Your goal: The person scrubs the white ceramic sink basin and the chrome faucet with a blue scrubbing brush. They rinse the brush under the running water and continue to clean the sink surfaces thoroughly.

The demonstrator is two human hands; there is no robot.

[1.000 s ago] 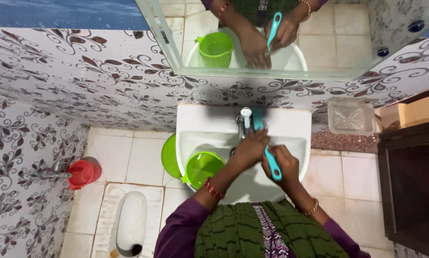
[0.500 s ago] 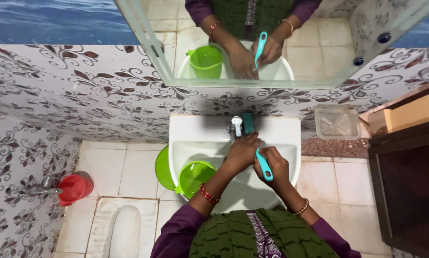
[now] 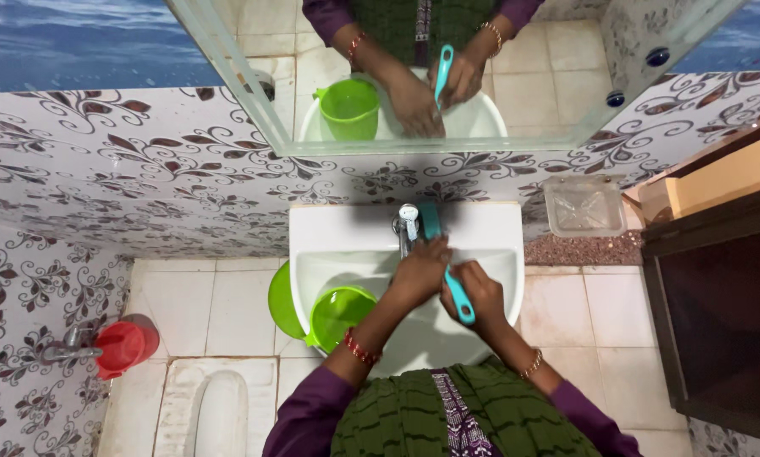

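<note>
A teal long-handled brush [image 3: 458, 296] lies over the white wash basin [image 3: 329, 228], its head up by the chrome tap [image 3: 407, 222]. My right hand [image 3: 481, 298] grips the handle's lower end. Just below the tap, my left hand [image 3: 419, 272] is closed over the middle of the brush, hiding that stretch. A green mug [image 3: 339, 315] stands inside the basin to the left of my left forearm. The mirror [image 3: 549, 76] above reflects both hands, the brush and the mug.
A green bucket [image 3: 278, 300] sits on the floor behind the basin's left side. A red mug [image 3: 124, 345] hangs by a wall tap at lower left, near a squat toilet [image 3: 215, 410]. A clear plastic container [image 3: 584, 206] and a dark wooden cabinet [image 3: 718, 296] are at right.
My view has drifted, so the basin sits slightly further left and lower in frame. Both hands stay on the brush under the tap, barely shifted.
</note>
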